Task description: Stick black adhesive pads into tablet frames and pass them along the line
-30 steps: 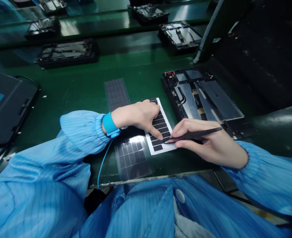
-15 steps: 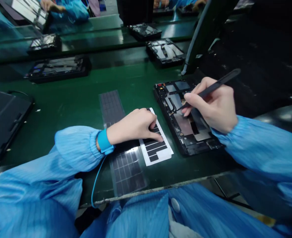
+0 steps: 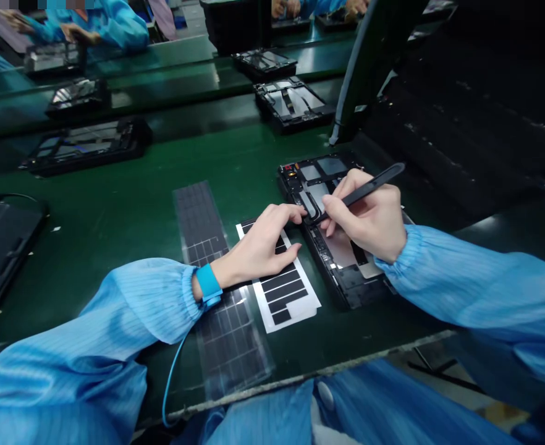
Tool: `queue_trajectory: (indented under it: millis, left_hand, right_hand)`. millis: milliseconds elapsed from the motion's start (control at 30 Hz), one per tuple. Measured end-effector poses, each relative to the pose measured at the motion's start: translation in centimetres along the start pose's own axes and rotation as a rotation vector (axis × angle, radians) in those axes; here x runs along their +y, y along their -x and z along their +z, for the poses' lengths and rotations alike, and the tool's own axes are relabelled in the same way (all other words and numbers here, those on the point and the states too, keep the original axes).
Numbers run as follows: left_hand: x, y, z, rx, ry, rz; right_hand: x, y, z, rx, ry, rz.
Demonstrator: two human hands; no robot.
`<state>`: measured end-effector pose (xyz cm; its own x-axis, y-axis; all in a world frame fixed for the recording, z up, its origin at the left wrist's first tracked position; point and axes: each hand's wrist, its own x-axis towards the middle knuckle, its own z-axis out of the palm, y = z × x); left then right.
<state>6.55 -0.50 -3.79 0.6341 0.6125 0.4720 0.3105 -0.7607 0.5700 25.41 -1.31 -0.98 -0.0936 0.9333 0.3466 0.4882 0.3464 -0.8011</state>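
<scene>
1. Pinched between thumb and fingers of the right hand point(image 3: 369, 216), a pair of slim matte-black tweezers point(image 3: 375, 182) slants down like a pen. Its tip sits inside the opened tablet point(image 3: 321, 168), by a dark curved cable near the left edge.
2. Seen from the head camera, the left hand point(image 3: 258, 247) grips nothing. Its fingers lie loosely spread, the thumb rests on the sticker sheet point(image 3: 287, 298), and the index finger reaches to the tablet's left rim, close to the tweezer tip.
3. That tablet is a flat black rectangular shell with grey foil-like panels, lying on the glossy green belt point(image 3: 115, 204) just right of the sheet.
4. White and glossy, the sheet carries rows of black rectangular strips.
5. A clear film strip point(image 3: 198, 219) printed with a dark grid lies beside and under the left wrist, which wears a blue wrist strap point(image 3: 207, 284) with a thin cord.
6. More open tablets point(image 3: 87, 143) sit further up the belt.
</scene>
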Motion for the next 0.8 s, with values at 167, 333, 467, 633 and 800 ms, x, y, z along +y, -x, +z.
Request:
queue_trajectory:
  millis: [167, 333, 467, 633, 800]
  left_hand:
    - [0.0, 0.0, -0.3, -0.028, 0.024, 0.017]
    - [0.8, -0.3, -0.1, -0.086, -0.067, 0.068]
    - [2.3, -0.7, -0.7, -0.257, -0.301, 0.155]
    - [0.2, -0.7, -7.3, -0.091, -0.265, -0.235]
    - [-4.0, 0.5, -13.3, -0.412, -0.057, -0.671]
  right_hand:
    - [-0.1, 0.2, 0.1, 0.002, 0.126, -0.174]
    - [-0.2, 0.7, -0.4, 0.047, 0.086, -0.389]
    - [-1.1, -1.7, -0.9, 0.222, 0.012, -0.342]
    - [-3.2, -5.8, 2.8, -0.099, -0.085, -0.202]
    - [-4.0, -5.6, 8.9, -0.555, -0.419, 0.118]
